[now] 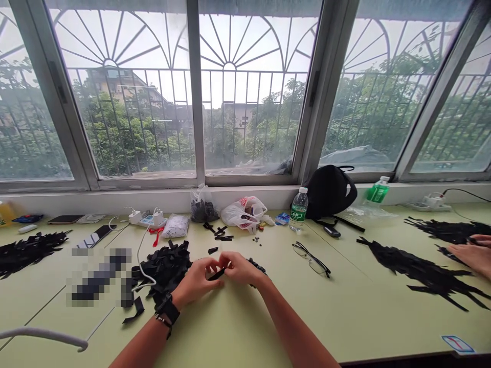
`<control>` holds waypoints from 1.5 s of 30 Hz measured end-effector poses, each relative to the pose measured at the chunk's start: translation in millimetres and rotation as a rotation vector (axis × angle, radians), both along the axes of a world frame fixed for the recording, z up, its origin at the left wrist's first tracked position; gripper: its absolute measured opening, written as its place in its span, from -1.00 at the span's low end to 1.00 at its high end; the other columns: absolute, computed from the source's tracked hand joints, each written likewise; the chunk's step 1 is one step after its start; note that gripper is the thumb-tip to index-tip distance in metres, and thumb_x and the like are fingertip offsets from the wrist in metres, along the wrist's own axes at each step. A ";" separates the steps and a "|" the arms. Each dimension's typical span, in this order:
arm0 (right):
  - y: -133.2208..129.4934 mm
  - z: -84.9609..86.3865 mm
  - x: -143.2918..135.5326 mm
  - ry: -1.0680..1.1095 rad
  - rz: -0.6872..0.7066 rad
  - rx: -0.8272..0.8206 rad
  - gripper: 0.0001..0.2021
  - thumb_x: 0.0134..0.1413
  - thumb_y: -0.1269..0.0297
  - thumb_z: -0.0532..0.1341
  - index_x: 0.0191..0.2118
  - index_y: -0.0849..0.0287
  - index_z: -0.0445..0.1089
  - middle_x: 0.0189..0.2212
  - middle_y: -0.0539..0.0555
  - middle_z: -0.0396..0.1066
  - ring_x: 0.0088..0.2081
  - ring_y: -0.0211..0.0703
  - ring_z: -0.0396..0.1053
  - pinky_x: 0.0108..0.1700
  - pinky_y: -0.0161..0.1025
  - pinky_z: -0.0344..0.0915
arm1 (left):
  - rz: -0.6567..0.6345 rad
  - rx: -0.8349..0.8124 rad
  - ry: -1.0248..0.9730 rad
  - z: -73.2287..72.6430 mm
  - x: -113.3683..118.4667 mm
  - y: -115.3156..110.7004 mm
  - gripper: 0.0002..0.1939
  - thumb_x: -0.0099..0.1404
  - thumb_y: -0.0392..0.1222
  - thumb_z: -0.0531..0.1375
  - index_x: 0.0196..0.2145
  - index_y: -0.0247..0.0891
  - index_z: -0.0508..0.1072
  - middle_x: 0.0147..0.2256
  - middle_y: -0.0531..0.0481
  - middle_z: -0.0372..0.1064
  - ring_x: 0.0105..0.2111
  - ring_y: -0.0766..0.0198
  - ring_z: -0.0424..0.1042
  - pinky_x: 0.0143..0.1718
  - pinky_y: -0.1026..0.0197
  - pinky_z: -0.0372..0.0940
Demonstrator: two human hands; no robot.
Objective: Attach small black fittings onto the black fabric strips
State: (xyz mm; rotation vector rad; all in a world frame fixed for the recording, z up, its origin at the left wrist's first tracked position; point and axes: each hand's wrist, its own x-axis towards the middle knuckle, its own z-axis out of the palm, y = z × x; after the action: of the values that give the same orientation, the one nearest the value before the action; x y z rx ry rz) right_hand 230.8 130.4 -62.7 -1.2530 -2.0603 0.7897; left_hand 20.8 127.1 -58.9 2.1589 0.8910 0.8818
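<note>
Both hands meet over the middle of the table, pinching a short black fabric strip [217,274] between them. My left hand [197,278], with a black watch on its wrist, has the strip between thumb and fingers. My right hand [240,267] closes its fingertips on the strip's other end. Left of my left hand lies a heap of black strips [169,268], with a white cable across it. A pile of small dark pieces [258,266] shows partly behind my right hand. One loose black strip [213,250] lies just beyond my hands.
Eyeglasses [312,259] lie to the right. Along the window stand a water bottle [298,209], a black backpack [330,191], a white plastic bag [245,214] and a power strip [148,220]. At the right edge another person's hand [471,255] is near bundles of black strips [422,271].
</note>
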 end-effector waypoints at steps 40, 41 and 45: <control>-4.8 3.9 -22.8 0.114 -0.097 0.279 -0.80 -0.10 0.56 0.18 -0.34 0.15 0.41 -0.35 -0.01 0.47 -0.26 -0.19 0.39 -0.20 -0.30 0.28 | 0.085 -0.236 -0.319 -2.5 2.7 17.5 -0.73 0.20 -0.13 0.27 -0.23 -0.31 0.68 -0.26 -0.15 0.63 -0.32 0.11 0.55 -0.31 0.19 0.39; -5.5 4.4 -23.2 0.119 -0.101 0.278 -0.83 -0.07 0.54 0.20 -0.34 0.15 0.41 -0.35 -0.01 0.47 -0.26 -0.19 0.39 -0.20 -0.29 0.29 | 0.087 -0.267 -0.342 -1.2 2.5 17.5 -0.72 0.18 -0.12 0.28 -0.22 -0.31 0.68 -0.25 -0.15 0.63 -0.31 0.10 0.55 -0.30 0.18 0.41; -7.7 5.9 -25.5 0.184 -0.105 0.235 -0.96 0.11 0.35 0.26 -0.28 0.16 0.41 -0.27 0.03 0.47 -0.28 -0.22 0.41 -0.26 -0.31 0.32 | 0.112 -0.360 -0.447 3.5 1.6 15.8 -0.68 0.18 -0.06 0.33 -0.19 -0.32 0.67 -0.20 -0.19 0.63 -0.26 0.08 0.57 -0.21 0.12 0.45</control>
State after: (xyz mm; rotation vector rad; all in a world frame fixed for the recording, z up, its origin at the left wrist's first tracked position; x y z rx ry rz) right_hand 205.2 122.7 -56.8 -1.1051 -1.8624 0.5740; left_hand 22.3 142.9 -55.4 1.5357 0.8664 1.1077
